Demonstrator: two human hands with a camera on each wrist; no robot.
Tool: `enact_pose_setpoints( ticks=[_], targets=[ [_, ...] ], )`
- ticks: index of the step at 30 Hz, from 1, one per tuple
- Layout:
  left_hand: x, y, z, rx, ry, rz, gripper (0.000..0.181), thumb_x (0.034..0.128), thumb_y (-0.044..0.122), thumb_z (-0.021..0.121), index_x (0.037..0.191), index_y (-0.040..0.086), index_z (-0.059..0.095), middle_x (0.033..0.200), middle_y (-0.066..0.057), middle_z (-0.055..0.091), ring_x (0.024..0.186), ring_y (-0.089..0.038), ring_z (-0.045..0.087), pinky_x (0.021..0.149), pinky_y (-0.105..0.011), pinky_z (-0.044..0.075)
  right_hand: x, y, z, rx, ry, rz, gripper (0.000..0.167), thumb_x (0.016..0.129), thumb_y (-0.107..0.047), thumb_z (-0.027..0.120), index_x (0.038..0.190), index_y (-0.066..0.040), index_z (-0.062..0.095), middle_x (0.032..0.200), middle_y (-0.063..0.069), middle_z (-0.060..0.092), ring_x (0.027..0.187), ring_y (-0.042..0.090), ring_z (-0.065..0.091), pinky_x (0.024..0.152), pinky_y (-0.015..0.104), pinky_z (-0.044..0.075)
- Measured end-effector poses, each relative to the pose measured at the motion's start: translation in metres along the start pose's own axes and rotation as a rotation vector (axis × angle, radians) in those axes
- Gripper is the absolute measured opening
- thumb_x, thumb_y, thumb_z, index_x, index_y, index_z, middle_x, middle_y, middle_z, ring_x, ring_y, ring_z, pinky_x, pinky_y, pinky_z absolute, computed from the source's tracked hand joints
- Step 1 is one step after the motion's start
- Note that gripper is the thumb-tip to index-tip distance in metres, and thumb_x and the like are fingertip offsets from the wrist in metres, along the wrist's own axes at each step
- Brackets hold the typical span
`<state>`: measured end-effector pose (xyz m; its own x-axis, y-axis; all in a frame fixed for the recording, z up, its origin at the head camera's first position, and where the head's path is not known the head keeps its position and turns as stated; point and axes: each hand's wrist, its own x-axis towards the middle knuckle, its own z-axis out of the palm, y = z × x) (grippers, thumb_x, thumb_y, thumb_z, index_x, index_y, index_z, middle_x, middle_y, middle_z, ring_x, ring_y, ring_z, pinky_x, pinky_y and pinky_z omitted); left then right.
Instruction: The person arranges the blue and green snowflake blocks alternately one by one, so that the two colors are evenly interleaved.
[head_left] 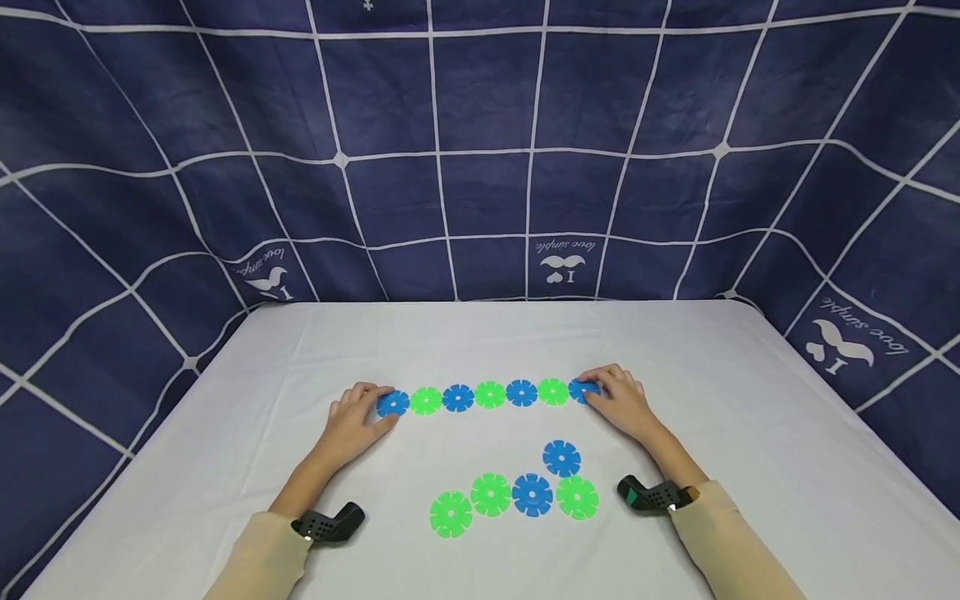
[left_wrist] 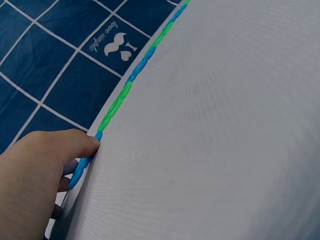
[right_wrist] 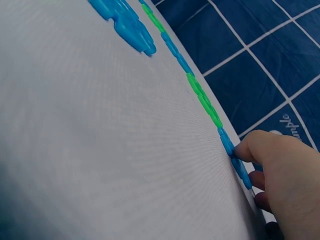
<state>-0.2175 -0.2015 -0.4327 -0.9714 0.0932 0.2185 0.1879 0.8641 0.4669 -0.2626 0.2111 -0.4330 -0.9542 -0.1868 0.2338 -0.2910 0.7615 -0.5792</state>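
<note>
A straight row of notched plastic snowflake discs, alternating blue and green, lies across the white table. At its left end my left hand (head_left: 354, 423) pinches a blue disc (head_left: 393, 404) between thumb and fingers. The blue disc (head_left: 581, 390) at the right end is held by my right hand (head_left: 622, 402), its thumb on the near edge. Between them run green discs (head_left: 490, 394) and blue discs (head_left: 457, 397), edge to edge. Both wrist views show the row nearly edge-on, with the left thumb (left_wrist: 82, 144) and right thumb (right_wrist: 250, 146) against the end discs.
Nearer me on the white table (head_left: 360, 333) lie loose discs: a blue one (head_left: 562, 458), another blue one (head_left: 532, 495) and several green ones (head_left: 451, 514). A dark blue checked cloth (head_left: 487, 100) hangs behind and at both sides.
</note>
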Motion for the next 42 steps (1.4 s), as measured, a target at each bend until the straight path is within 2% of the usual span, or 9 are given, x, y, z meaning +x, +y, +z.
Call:
enact_pose_setpoints(
  ticks=[6, 12, 15, 20, 23, 26, 34, 42],
  targets=[
    [0.002, 0.001, 0.0, -0.004, 0.0, 0.002, 0.051, 0.0813, 0.032, 0.061, 0.125, 0.008, 0.053, 0.123, -0.017, 0.047, 0.114, -0.034, 0.041, 0.084, -0.045, 0.026, 0.002, 0.002, -0.001, 0.017, 0.007, 0.014, 0.025, 0.084, -0.019, 0.058, 0.107, -0.013, 0.063, 0.102, 0.009, 0.052, 0.088, 0.021, 0.04, 0.078, 0.038, 0.021],
    [0.0, 0.0, 0.0, -0.009, -0.001, -0.006, 0.051, 0.0812, 0.032, 0.061, 0.125, 0.007, 0.052, 0.123, -0.018, 0.047, 0.115, -0.034, 0.04, 0.087, -0.046, 0.025, 0.002, -0.009, -0.007, 0.179, 0.007, 0.054, 0.026, 0.087, -0.017, 0.054, 0.111, -0.011, 0.06, 0.112, 0.012, 0.049, 0.096, 0.022, 0.041, 0.082, 0.036, 0.03],
    [-0.001, -0.001, 0.0, -0.009, 0.001, -0.008, 0.051, 0.0812, 0.031, 0.062, 0.125, 0.007, 0.052, 0.123, -0.018, 0.047, 0.116, -0.035, 0.04, 0.088, -0.047, 0.025, 0.001, -0.02, -0.01, 0.226, -0.011, 0.025, 0.027, 0.088, -0.018, 0.054, 0.113, -0.011, 0.059, 0.111, 0.012, 0.048, 0.096, 0.023, 0.042, 0.079, 0.034, 0.035],
    [0.0, -0.001, 0.0, -0.004, 0.007, -0.002, 0.051, 0.0812, 0.032, 0.062, 0.125, 0.008, 0.053, 0.123, -0.017, 0.047, 0.115, -0.034, 0.04, 0.086, -0.046, 0.026, 0.001, -0.042, -0.009, 0.26, -0.052, -0.081, 0.025, 0.089, -0.018, 0.056, 0.112, -0.012, 0.06, 0.108, 0.009, 0.049, 0.092, 0.021, 0.043, 0.076, 0.032, 0.037],
    [0.0, -0.001, 0.001, -0.005, 0.008, -0.003, 0.051, 0.0809, 0.032, 0.062, 0.125, 0.008, 0.053, 0.123, -0.017, 0.047, 0.115, -0.034, 0.04, 0.085, -0.045, 0.026, -0.002, -0.056, -0.006, 0.275, -0.103, -0.146, 0.024, 0.088, -0.017, 0.057, 0.112, -0.013, 0.06, 0.107, 0.01, 0.051, 0.089, 0.018, 0.044, 0.075, 0.031, 0.037],
    [0.0, -0.001, 0.0, -0.004, 0.004, -0.008, 0.051, 0.081, 0.032, 0.062, 0.125, 0.008, 0.053, 0.123, -0.017, 0.047, 0.115, -0.034, 0.04, 0.086, -0.046, 0.026, -0.007, -0.07, -0.001, 0.272, -0.187, -0.195, 0.024, 0.088, -0.018, 0.057, 0.112, -0.014, 0.059, 0.106, 0.009, 0.052, 0.086, 0.016, 0.044, 0.073, 0.03, 0.038],
    [0.001, 0.0, -0.001, 0.001, -0.002, -0.015, 0.051, 0.0812, 0.031, 0.062, 0.125, 0.007, 0.052, 0.124, -0.018, 0.046, 0.116, -0.034, 0.04, 0.088, -0.047, 0.025, -0.027, -0.101, 0.018, 0.217, -0.394, -0.304, 0.024, 0.087, -0.027, 0.058, 0.11, -0.022, 0.059, 0.102, -0.002, 0.054, 0.091, 0.01, 0.047, 0.076, 0.029, 0.038],
    [0.001, 0.0, 0.0, 0.004, -0.001, -0.014, 0.051, 0.0812, 0.031, 0.062, 0.125, 0.007, 0.052, 0.124, -0.018, 0.047, 0.115, -0.034, 0.04, 0.087, -0.047, 0.026, -0.042, -0.113, 0.038, 0.158, -0.495, -0.349, 0.022, 0.086, -0.033, 0.058, 0.108, -0.032, 0.059, 0.104, -0.015, 0.053, 0.094, 0.004, 0.044, 0.084, 0.029, 0.035]
  ],
)
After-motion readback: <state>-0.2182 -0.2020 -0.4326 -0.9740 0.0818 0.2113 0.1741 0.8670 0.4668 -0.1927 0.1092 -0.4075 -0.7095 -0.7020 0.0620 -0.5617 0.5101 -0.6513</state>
